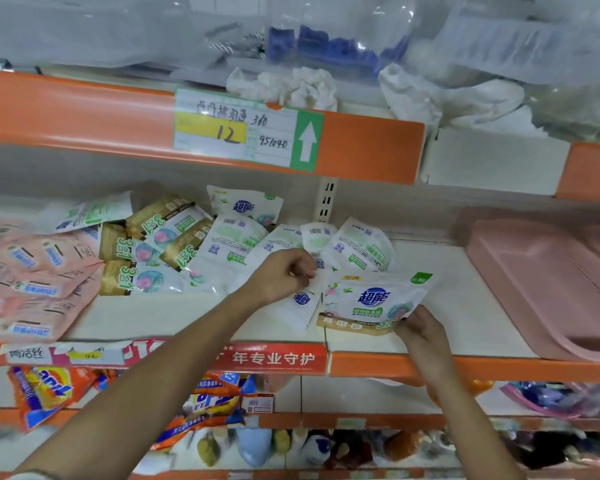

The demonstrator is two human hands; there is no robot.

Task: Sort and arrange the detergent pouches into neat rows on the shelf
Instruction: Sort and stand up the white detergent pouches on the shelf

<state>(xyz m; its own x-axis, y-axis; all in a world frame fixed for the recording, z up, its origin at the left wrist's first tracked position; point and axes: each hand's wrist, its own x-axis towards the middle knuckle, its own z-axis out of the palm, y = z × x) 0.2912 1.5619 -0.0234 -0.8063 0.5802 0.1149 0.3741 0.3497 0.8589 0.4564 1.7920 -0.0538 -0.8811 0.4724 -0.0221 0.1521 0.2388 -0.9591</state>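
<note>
Head view: your right hand grips the front pouch at its 5 o'clock corner; your left hand pinches the white pouch; bare shelf at 3 o'clock.

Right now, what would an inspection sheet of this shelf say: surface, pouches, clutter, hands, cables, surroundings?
Surface: white shelf with an orange edge, partly bare at the front.
Job's things: pink pouches piled on the left; gold pouches and white pouches jumbled in the middle; no neat rows yet.
Clutter: pink tray on the shelf's right end.
Grippers: left hand pinches the top of the held white pouch; right hand grips the printed pouch by its lower corner.
Cables: nothing seen.
Surroundings: price tag on the shelf edge above; clear bags on the upper shelf; orange bags below.
</note>
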